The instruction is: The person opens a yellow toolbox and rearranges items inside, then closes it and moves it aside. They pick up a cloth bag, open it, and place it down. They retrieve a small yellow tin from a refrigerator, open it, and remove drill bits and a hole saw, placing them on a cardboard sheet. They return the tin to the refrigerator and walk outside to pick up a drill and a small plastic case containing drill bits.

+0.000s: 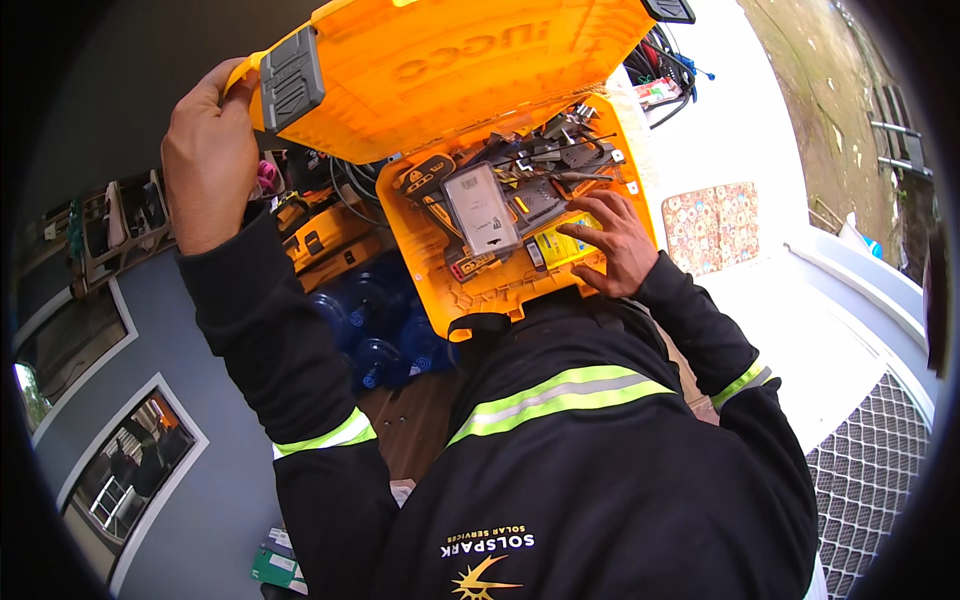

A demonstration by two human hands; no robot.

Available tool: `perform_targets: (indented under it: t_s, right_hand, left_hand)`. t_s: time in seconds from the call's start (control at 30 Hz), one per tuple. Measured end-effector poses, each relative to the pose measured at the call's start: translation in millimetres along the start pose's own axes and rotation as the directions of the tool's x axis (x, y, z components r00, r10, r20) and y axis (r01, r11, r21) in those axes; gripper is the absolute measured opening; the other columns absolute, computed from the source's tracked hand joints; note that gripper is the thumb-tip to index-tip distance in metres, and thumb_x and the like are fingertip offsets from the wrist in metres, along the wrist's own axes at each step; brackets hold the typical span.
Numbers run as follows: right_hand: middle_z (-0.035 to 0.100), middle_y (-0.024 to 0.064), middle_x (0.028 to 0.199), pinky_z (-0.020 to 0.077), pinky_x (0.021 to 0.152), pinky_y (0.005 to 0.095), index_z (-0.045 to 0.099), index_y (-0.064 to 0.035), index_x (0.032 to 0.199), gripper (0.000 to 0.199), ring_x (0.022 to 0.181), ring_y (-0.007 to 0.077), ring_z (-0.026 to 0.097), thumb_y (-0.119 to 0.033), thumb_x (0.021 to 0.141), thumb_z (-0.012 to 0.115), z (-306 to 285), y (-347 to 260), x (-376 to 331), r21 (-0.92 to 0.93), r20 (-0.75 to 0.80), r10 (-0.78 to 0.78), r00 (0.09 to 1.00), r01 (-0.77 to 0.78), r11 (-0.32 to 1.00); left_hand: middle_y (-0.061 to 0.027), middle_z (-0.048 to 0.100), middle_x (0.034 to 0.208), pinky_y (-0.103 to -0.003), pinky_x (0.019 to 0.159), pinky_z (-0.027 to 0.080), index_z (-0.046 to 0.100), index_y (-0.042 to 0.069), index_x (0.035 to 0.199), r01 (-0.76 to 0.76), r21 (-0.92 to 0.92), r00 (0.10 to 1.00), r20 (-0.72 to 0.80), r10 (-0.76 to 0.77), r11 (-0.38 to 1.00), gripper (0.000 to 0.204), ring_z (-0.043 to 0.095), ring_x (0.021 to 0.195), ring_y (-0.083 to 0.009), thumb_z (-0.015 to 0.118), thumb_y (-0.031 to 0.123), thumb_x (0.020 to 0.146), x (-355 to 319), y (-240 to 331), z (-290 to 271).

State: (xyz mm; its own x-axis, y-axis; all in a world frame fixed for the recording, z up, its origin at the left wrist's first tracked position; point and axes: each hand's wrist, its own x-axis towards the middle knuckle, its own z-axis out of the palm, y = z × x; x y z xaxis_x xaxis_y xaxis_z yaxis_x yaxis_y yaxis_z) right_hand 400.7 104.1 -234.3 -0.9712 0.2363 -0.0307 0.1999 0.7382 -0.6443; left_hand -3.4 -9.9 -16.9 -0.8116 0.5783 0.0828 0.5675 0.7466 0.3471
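Observation:
A yellow tool case (425,285) stands with its lid (470,80) raised. My left hand (212,150) grips the lid's left edge beside a grey latch (292,80). Over the case's right side is my right hand (612,240), fingers spread and slightly bent, near a yellow packet (562,246). Whether a fingertip touches the packet I cannot tell. Inside lie a yellow-and-black cordless drill (428,178), a clear flat plastic case (482,208), and several bits and small metal tools (560,145) at the back right.
Left of the case are more yellow cases (335,238) and several blue water bottles (370,300). Dark cables (675,70) lie at the back right, above a patterned mat (712,228). A metal grating (870,480) is at the lower right.

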Motion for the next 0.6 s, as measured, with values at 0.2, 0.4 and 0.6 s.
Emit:
perform_targets:
  t_s: [0.2, 0.4, 0.6]
  right_hand:
    - [0.054, 0.0164, 0.146, 0.0389, 0.108, 0.0572, 0.051, -0.011, 0.152, 0.073, 0.132, 0.0381, 0.049, -0.015, 0.081, 0.07, 60, -6, 55, -0.371, -0.027, 0.017, 0.999, -0.026, 0.928]
    - [0.06, 0.0118, 0.123, 0.0398, 0.093, 0.0501, 0.059, -0.0093, 0.136, 0.062, 0.118, 0.0334, 0.052, -0.018, 0.078, 0.076, 80, -13, 72, -0.33, -0.054, 0.049, 0.997, -0.064, 0.942]
    - [0.063, 0.0099, 0.115, 0.0412, 0.089, 0.0475, 0.061, -0.0099, 0.127, 0.05, 0.111, 0.0324, 0.054, -0.017, 0.079, 0.074, 54, -33, 37, -0.155, 0.264, -0.121, 0.957, 0.166, 0.974]
  left_hand:
    - [-0.0162, 0.078, 0.108, -0.038, 0.089, 0.055, 0.074, 0.011, 0.129, -0.037, -0.04, 0.999, -0.036, 0.036, 0.998, 0.034, 0.075, 0.101, -0.0295, 0.061, 0.034, 0.108, -5, 4, 2]
    - [-0.0144, 0.078, 0.105, -0.036, 0.089, 0.054, 0.074, 0.01, 0.128, -0.025, 0.001, 0.999, -0.041, 0.025, 1.0, 0.034, 0.075, 0.098, -0.0259, 0.06, 0.034, 0.108, -4, 3, 1]
    - [-0.0148, 0.078, 0.104, -0.035, 0.089, 0.054, 0.074, 0.009, 0.127, -0.054, -0.032, 0.998, -0.038, 0.053, 0.998, 0.034, 0.074, 0.097, -0.0249, 0.06, 0.033, 0.109, -4, 5, 2]
